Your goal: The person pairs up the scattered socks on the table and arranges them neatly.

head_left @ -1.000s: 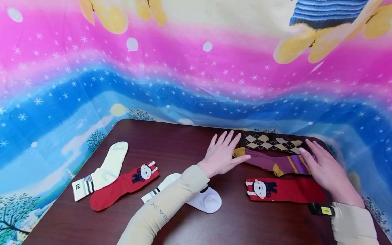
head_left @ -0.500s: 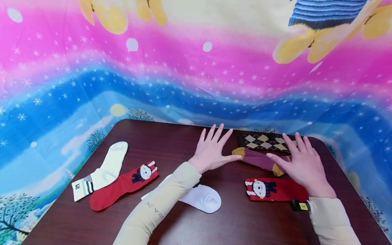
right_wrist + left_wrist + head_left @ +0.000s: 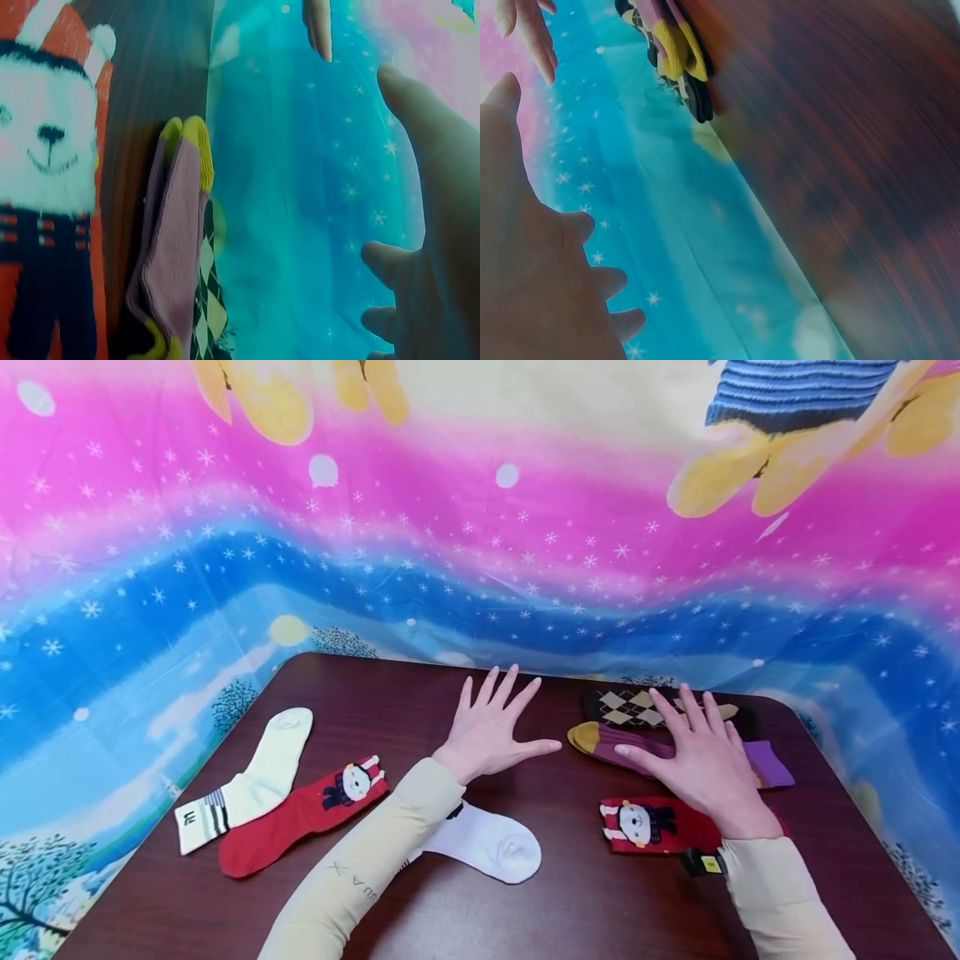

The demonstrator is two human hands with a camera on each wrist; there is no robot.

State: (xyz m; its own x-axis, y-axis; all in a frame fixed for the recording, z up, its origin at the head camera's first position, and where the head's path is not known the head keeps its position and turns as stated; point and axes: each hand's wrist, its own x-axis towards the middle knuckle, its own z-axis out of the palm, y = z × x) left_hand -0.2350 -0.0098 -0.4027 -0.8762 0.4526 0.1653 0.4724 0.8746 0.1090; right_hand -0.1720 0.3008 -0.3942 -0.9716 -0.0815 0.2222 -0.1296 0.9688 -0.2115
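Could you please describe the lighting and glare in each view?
Head view: fairly even light, with a soft sheen on the table; left wrist: hazy, the left hand dim against the bright backdrop; right wrist: bluish cast, the right hand likewise dim.

"X" among unclear letters on left sleeve (image 3: pixel 365 864)

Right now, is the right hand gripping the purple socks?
No: the right wrist view shows a gap between the right hand and the purple socks, with no finger on them.

Dark wood-grain table (image 3: pixel 592 910), pink-and-blue cloth (image 3: pixel 450 543) behind it, printed snowflakes
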